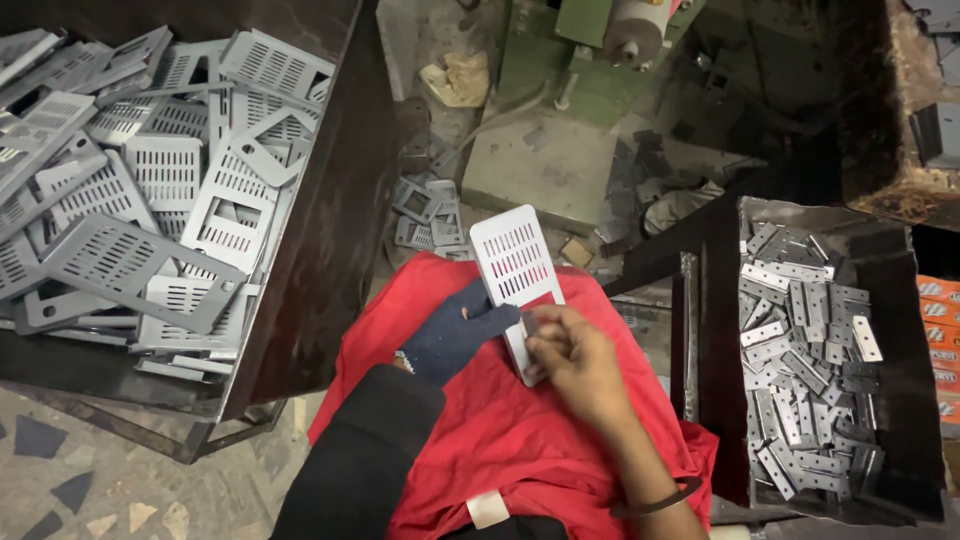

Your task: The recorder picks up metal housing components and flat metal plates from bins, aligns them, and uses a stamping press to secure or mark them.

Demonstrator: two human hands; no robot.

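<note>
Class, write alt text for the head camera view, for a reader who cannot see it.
A gloved left hand and bare right hand hold a slotted grey metal plate above a red cloth on the person's lap. A bin of similar slotted plates sits to the left, a tray of small metal strips to the right.

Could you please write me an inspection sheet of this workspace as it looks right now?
Surface: red cloth spread over the lap, under both hands.
Job's things: slotted metal plate held upright over the cloth; a small metal piece pressed at its lower edge.
Hands: left hand, in a dark glove, grips the plate; right hand, bare, pinches the small piece.
Clutter: bin of slotted plates on the left; tray of small metal strips on the right; loose plates on the floor.
Cables: nothing seen.
Surroundings: green machine ahead; dirty workshop floor.
</note>
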